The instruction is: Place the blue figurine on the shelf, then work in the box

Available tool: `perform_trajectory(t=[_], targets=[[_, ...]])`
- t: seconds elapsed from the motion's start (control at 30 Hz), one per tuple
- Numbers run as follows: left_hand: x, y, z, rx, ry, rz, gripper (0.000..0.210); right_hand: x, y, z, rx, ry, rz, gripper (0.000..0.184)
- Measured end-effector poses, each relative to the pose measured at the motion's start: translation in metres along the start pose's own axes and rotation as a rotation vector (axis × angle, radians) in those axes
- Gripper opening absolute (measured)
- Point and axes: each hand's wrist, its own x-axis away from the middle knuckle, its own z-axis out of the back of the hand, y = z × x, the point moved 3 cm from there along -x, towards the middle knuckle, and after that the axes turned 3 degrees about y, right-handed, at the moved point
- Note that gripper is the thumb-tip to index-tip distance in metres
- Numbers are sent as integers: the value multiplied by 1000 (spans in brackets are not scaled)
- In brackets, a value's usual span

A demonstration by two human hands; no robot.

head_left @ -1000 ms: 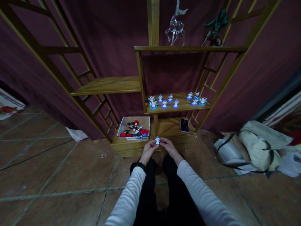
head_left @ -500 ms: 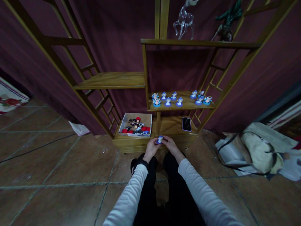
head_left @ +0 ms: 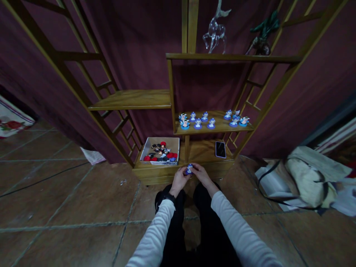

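Observation:
Between my two hands is a small purple-and-white figurine (head_left: 189, 169), held just in front of the low shelf's front edge. My left hand (head_left: 180, 179) grips it from the left, fingers closed around its base. From the right, my right hand (head_left: 200, 173) pinches it with thumb and fingers. Similar figurines (head_left: 197, 123) stand on the shelf above, several in the left and middle part and a second cluster (head_left: 235, 119) at the right end. A white box (head_left: 142, 156) on the low shelf, left of my hands, holds jumbled red, black and white figures.
A phone (head_left: 220, 149) lies on the low shelf at the right. A clear deer statue (head_left: 215, 31) and a dark green sculpture (head_left: 263, 35) stand on the top shelf. Bags (head_left: 304, 180) lie on the floor at right; a cable (head_left: 44, 179) runs across the left floor.
The figurine has tilted slightly in my fingers, and both hands still hold it. The view has shifted a little, so the shelves appear lower.

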Motion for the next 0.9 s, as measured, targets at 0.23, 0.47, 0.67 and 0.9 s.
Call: perform_trajectory(t=[0.23,0.47,0.67,0.9], targets=[[0,1,0,57,-30,53,36,0,0,-1,39,-26,74,35],[-1,8,3,207,-65,120,56,3,-5,9,48,5,106,33],[-2,5,10,174,-34,163,51,-10,-71,55,31,69,209,40],[-5,3,11,152,-50,144,42,-56,-200,132,139,200,471,42]])
